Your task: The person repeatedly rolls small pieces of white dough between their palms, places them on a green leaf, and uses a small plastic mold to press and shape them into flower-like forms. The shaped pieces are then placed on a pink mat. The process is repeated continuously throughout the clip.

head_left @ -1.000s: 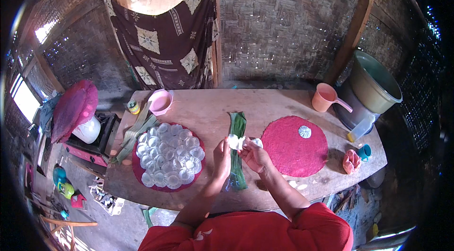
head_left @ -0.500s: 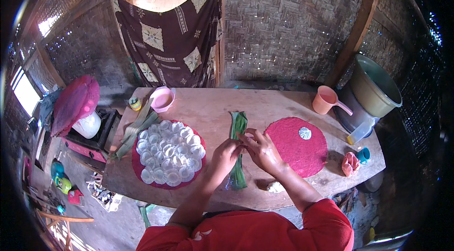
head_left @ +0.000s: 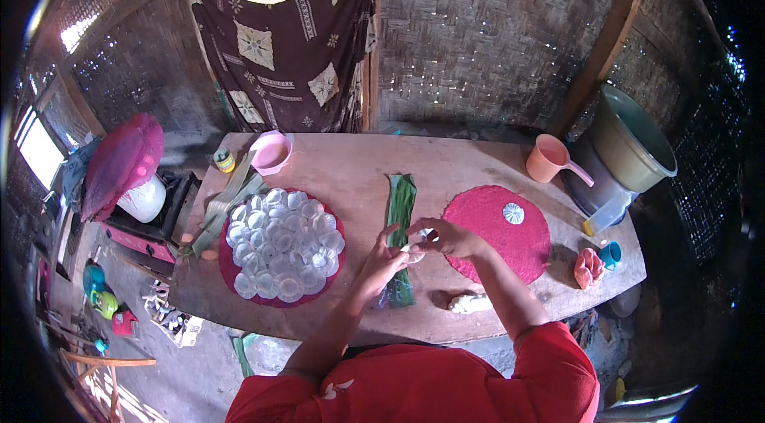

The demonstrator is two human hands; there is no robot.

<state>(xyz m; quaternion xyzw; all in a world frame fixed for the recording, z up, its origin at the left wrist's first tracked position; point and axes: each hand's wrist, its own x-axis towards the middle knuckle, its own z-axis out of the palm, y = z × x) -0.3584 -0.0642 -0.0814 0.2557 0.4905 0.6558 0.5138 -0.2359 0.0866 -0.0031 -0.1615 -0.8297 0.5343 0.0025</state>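
Observation:
My left hand (head_left: 384, 265) is turned partly palm up and closed on a small white piece (head_left: 413, 253), soft-looking and rounded. My right hand (head_left: 454, 241) meets it from the other side, thumb and fingertips curled in a pinch on the same piece. Both hands are over a long green leaf strip (head_left: 402, 204) lying on the wooden table (head_left: 446, 158). Right of them, a round red mat (head_left: 498, 243) bears one ridged white piece (head_left: 513, 214). A white dough-like lump (head_left: 468, 303) lies below my right wrist.
At left, many small white cups (head_left: 283, 243) cover another red mat (head_left: 226, 275). Behind them are folded leaves (head_left: 219, 216), a pink bowl (head_left: 272, 153) and a small jar (head_left: 224, 160). To the right stand an orange dipper (head_left: 548, 158), a large basin (head_left: 629, 140) and a teal cup (head_left: 610, 254).
My left hand has rolled palm up and the white piece now shows between the hands. My right hand has shifted slightly right, its fingers curled. More of the white lump is visible.

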